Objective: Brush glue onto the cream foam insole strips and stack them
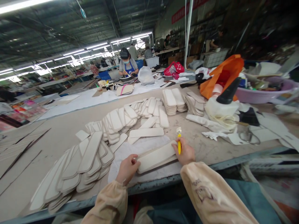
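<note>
In front of me a small stack of long, pale strips with rounded corners [156, 158] lies near the table's front edge. My left hand [128, 168] is closed at the stack's left end, thumb on the top strip. My right hand [186, 151] is closed round a yellow-handled brush [179, 143] whose whitish, clumped tip points up and away from me. Its fingertips also touch the right end of the stack. Just beyond, a single strip [146, 133] lies across another one. A white sheet [123, 152] is spread partly beneath the stack.
Fanned piles of similar strips [90, 155] curve from front left to back centre, ending at neat stacks [173, 101]. On the right are a white plastic jug [220, 107], an orange bag [221, 74], scissors [249, 137] and a lilac basin [259, 93]. Across the tables sits a person in a blue apron [129, 69].
</note>
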Tool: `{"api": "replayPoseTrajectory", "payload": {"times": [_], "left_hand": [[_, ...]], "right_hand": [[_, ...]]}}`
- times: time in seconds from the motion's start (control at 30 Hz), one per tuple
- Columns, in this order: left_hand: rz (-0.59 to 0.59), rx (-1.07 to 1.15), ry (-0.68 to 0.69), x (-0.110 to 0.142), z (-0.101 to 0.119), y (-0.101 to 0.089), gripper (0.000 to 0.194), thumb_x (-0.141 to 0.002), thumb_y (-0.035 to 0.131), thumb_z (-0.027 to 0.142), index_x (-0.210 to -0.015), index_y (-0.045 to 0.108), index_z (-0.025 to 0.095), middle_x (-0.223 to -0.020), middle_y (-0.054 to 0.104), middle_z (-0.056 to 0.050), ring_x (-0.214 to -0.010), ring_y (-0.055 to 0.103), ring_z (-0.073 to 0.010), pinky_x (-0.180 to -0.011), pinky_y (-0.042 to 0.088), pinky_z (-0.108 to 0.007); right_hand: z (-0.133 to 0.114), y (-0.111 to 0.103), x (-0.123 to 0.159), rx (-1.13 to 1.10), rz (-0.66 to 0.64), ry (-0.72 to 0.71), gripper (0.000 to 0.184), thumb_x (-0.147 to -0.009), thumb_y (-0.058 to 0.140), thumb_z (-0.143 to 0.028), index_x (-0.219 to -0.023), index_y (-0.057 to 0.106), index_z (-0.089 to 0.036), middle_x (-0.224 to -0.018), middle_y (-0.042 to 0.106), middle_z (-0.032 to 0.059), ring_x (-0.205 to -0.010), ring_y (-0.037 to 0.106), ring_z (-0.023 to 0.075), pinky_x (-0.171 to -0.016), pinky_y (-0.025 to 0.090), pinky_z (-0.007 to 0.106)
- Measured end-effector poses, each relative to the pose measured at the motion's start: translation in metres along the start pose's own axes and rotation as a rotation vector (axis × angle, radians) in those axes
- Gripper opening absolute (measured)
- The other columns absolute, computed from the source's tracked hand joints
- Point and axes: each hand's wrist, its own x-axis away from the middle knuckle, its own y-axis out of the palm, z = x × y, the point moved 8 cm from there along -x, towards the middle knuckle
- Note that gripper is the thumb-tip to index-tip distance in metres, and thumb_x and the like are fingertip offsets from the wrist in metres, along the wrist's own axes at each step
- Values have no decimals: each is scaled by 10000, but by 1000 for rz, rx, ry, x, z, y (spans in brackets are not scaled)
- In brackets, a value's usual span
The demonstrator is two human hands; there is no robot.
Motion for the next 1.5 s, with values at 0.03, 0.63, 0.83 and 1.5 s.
{"api": "replayPoseTrajectory", "payload": {"times": [0.03, 0.63, 0.83, 1.5], "left_hand": [[0, -10, -4, 0, 1, 0, 252, -728, 562, 226, -967, 625, 176, -614, 610, 40, -596, 564, -129, -608, 386, -241], [-44, -172, -4, -2, 0, 4, 250, -768, 510, 300, -965, 607, 180, -630, 603, 28, -625, 584, -155, -612, 376, -257], [-59, -163, 3, -5, -5, 7, 302, -759, 485, 388, -971, 589, 200, -633, 602, 31, -628, 594, -172, -611, 385, -272], [41, -113, -11, -5, -4, 1, 324, -681, 524, 468, -866, 588, 210, -743, 620, -11, -653, 606, -209, -654, 443, -334]], "right_hand": [[0, 1, 1, 2, 2, -9, 183, -834, 496, -388, -940, 530, -241, -655, 615, -2, -533, 574, 187, -506, 336, 263], [-1, 4, 1, 113, -61, -60, 165, -839, 553, -297, -986, 541, -222, -770, 634, 42, -686, 610, 194, -567, 405, 245], [-20, -9, 2, 12, 28, -213, 123, -845, 548, -223, -967, 536, -223, -857, 658, 73, -910, 589, 254, -792, 455, 340], [-22, -7, 21, -54, -79, -304, 103, -869, 529, -242, -962, 485, -233, -954, 656, 62, -921, 630, 208, -1017, 366, 462]]}}
